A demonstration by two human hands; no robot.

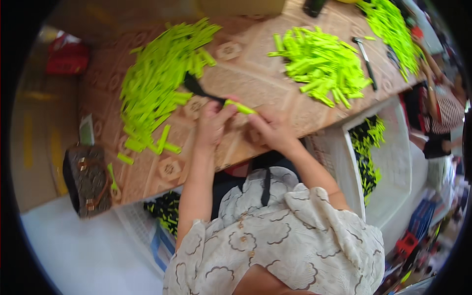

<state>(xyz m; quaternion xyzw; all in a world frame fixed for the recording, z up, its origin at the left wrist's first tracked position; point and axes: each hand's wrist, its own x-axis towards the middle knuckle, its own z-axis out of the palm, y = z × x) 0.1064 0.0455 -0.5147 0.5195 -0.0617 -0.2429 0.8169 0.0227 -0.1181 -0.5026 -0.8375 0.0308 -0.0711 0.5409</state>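
Above the table's near edge, my left hand (214, 120) is closed round a slim black piece (196, 87) that widens toward its far left end. From its other end a neon yellow strip-like sleeve (241, 106) points right. The fingers of my right hand (273, 129) pinch the free end of that sleeve. How the two parts join is hidden by my left fingers. To the left of my hands spreads a big pile of neon yellow pieces (152, 83). Another pile of the same pieces (324, 66) lies at the right.
A hammer (365, 61) lies beside the right pile, with a third yellow pile (391, 32) beyond. A brown bag (87, 181) sits at the table's left corner. Below the table stand a white crate (393, 172) of black-and-yellow pieces and another bin (142, 228). A co-worker (445, 110) is at the right.
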